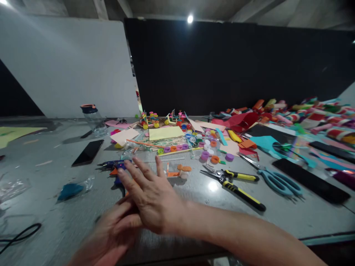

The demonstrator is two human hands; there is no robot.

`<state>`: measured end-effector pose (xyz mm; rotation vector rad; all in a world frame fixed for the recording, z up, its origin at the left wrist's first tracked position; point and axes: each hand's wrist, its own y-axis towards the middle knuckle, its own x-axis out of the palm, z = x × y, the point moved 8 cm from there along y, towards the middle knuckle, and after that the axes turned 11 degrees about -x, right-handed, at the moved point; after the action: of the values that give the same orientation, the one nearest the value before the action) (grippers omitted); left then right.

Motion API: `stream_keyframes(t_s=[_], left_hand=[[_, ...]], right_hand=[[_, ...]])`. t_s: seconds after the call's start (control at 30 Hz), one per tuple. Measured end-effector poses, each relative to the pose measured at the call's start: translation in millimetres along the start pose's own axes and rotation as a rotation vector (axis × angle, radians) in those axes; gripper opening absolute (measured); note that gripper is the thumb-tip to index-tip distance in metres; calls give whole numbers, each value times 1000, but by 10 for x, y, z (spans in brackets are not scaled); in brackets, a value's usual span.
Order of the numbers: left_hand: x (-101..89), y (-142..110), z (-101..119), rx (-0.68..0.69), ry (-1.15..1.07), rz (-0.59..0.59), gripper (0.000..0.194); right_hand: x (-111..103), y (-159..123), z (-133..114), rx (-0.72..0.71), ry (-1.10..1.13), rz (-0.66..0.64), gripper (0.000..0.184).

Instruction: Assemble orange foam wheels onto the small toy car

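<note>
My right hand (156,201) lies palm down across my left hand (115,231), with its fingers spread and nothing held. Underneath, my left hand is turned palm up and blurred; its visible fingers are stretched out, and their tips are hidden behind the right hand. The two hands touch. Just beyond the fingertips lies a blue glue gun (119,164), partly covered by my right hand. A small craft piece with orange and white parts (174,173) sits right of the fingers. Farther right are yellow-and-black pliers (235,184) and blue-handled scissors (277,181).
Bottle caps (205,156), sticks and a yellow paper sheet (166,133) fill the middle. A phone (88,152) and a clear bottle (94,120) are at left, near a blue lump (70,191). A black bar (312,181) and colourful rolls (313,120) occupy the right.
</note>
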<state>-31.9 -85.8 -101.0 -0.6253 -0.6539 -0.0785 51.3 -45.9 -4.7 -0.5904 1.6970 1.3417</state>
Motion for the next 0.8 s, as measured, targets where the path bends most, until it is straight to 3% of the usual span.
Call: stream_keyframes(t_s=[0.1, 0.27, 0.4, 0.63, 0.8], left_hand=[[113, 188, 100, -8, 47, -40, 37], [153, 233, 174, 104, 150, -67, 50], [208, 266, 135, 108, 184, -164, 48], [46, 338, 153, 80, 404, -45, 30], [15, 370, 143, 90, 403, -42, 46]], right_hand=[[28, -203, -36, -28, 23, -6, 77], [-25, -426, 44, 78, 122, 66, 30], [-34, -507, 116, 129, 294, 168, 15], [16, -577, 116, 129, 219, 229, 14], [17, -570, 123, 122, 289, 256, 25]])
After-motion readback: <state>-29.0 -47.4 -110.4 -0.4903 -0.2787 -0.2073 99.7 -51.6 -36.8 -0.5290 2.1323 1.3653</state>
